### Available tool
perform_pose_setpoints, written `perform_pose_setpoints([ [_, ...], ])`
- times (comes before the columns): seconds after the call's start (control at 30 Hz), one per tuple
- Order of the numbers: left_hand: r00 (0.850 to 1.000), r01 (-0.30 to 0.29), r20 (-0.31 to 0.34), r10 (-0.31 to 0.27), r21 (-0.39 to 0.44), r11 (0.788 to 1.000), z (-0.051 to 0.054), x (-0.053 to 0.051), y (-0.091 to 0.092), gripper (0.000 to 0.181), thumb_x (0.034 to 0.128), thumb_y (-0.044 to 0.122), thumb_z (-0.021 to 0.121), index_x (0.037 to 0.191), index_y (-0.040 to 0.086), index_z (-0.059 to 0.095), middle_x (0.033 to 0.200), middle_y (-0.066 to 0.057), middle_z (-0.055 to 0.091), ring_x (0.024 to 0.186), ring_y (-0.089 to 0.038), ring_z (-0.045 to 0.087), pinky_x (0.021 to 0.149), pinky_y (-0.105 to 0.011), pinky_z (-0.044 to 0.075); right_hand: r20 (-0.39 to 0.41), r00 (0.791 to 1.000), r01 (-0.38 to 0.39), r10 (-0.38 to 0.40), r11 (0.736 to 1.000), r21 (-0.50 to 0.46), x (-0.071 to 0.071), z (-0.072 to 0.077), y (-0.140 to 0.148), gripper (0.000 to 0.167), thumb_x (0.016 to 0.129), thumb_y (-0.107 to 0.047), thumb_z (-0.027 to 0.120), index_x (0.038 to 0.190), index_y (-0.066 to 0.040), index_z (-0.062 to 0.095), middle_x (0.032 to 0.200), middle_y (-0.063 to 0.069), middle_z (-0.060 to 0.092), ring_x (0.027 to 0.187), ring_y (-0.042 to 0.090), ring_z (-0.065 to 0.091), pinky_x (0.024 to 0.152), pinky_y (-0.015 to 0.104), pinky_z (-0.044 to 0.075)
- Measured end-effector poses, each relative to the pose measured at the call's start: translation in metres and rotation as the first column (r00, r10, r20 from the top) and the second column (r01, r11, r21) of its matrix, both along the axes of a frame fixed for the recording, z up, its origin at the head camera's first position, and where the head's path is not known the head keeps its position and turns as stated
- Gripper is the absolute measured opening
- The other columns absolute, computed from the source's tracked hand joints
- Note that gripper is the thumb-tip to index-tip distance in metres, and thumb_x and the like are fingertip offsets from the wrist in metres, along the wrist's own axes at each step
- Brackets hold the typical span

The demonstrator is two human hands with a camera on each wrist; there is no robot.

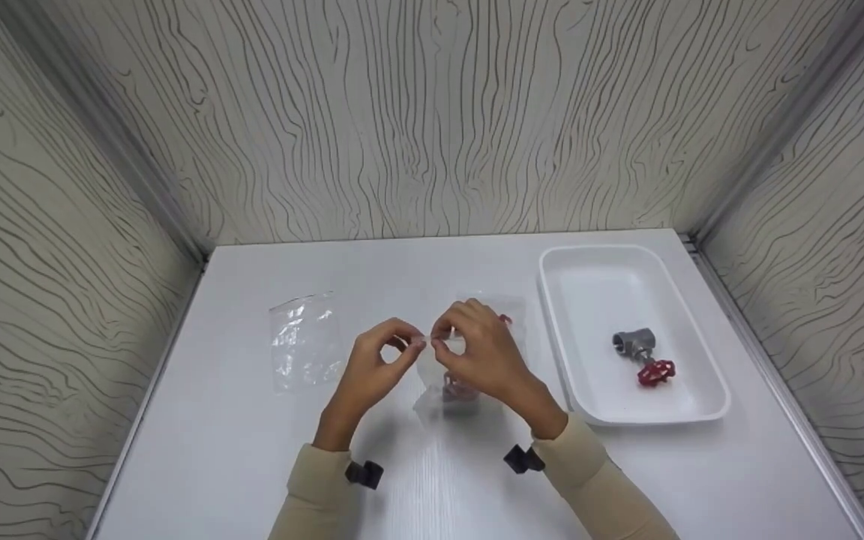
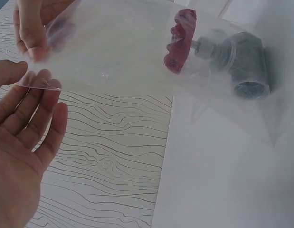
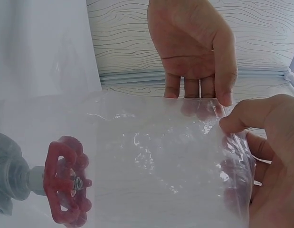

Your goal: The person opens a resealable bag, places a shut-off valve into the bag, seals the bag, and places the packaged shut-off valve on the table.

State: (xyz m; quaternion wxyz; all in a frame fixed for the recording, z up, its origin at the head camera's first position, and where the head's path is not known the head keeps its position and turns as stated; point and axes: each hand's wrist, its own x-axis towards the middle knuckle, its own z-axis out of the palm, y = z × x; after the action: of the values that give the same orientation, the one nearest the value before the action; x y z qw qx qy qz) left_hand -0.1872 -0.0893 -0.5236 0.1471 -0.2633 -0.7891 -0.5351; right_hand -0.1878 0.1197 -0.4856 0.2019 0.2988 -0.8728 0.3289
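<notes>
A clear plastic bag (image 2: 118, 57) (image 3: 147, 156) holds a grey metal valve (image 2: 246, 61) with a red handwheel (image 2: 181, 42) (image 3: 66, 180). The left hand (image 1: 373, 371) (image 2: 23, 128) (image 3: 194, 42) pinches one corner of the bag's top edge between thumb and fingers. Close beside it, the right hand (image 1: 484, 356) (image 2: 35, 28) (image 3: 275, 142) pinches the same edge, its thumb in front and fingers behind the film. In the head view the bagged valve stands below the right hand, partly hidden by it.
An empty-looking clear bag (image 1: 304, 345) lies flat on the left of the white table (image 1: 237, 450). To the right, a white tray (image 1: 597, 292) holds another valve (image 1: 638, 345) with a red handwheel. Another clear bag (image 1: 511, 307) with something red lies behind the right hand.
</notes>
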Motion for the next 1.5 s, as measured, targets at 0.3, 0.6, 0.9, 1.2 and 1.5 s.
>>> perform_pose_setpoints([
  [0.3,1.0,-0.018,0.006,0.018,-0.002,1.0,-0.0011,0.0003,0.0015,0.006,0.0987,0.004,0.074,0.102,0.008,0.073,0.097,-0.002,0.077,0.092,-0.014,0.072,0.084,-0.035,0.064,0.023,1.0,0.005,-0.005,1.0,0.004,0.0006,0.0017,-0.0011,0.007,0.09,-0.008,0.078,0.091,-0.014,0.075,0.087,-0.002,0.071,0.087,0.019,0.064,0.078,0.035,0.054],
  [0.6,1.0,-0.012,0.0,0.012,0.006,1.0,-0.0003,-0.0002,0.0029,0.003,0.0992,0.005,0.074,0.101,0.007,0.073,0.094,-0.006,0.076,0.09,-0.014,0.072,0.085,-0.033,0.063,0.0,1.0,0.006,-0.006,1.0,0.001,-0.0003,0.0005,-0.0025,0.011,0.088,-0.005,0.081,0.089,-0.014,0.073,0.085,-0.001,0.069,0.084,0.016,0.061,0.075,0.031,0.053],
  [0.9,1.0,0.002,-0.027,-0.002,0.014,1.0,-0.0014,-0.0003,0.0045,0.005,0.0983,0.006,0.076,0.101,0.005,0.073,0.095,-0.004,0.076,0.088,-0.019,0.071,0.083,-0.035,0.062,-0.042,0.999,-0.001,0.0,1.0,-0.009,0.0002,-0.0002,-0.0044,0.015,0.083,-0.002,0.081,0.086,-0.012,0.07,0.08,0.0,0.065,0.078,0.019,0.058,0.072,0.031,0.05],
  [1.2,0.999,0.021,0.029,-0.021,0.008,1.0,0.0008,0.0007,0.0059,0.006,0.1001,0.009,0.074,0.106,0.008,0.074,0.101,-0.004,0.077,0.095,-0.016,0.072,0.085,-0.032,0.063,0.007,1.0,-0.007,0.007,1.0,-0.017,0.0013,0.0005,-0.0037,0.012,0.087,-0.005,0.082,0.089,-0.013,0.073,0.083,0.0,0.069,0.081,0.018,0.061,0.074,0.032,0.053],
  [1.5,1.0,0.015,-0.002,-0.015,0.004,1.0,-0.0001,-0.0009,0.0069,0.007,0.1017,0.014,0.073,0.103,0.007,0.074,0.096,-0.004,0.076,0.09,-0.015,0.071,0.085,-0.031,0.062,-0.001,0.997,0.075,-0.075,0.996,0.051,0.0045,0.0048,-0.0014,0.007,0.088,-0.013,0.082,0.09,-0.013,0.076,0.086,0.0,0.071,0.084,0.019,0.062,0.071,0.036,0.05],
])
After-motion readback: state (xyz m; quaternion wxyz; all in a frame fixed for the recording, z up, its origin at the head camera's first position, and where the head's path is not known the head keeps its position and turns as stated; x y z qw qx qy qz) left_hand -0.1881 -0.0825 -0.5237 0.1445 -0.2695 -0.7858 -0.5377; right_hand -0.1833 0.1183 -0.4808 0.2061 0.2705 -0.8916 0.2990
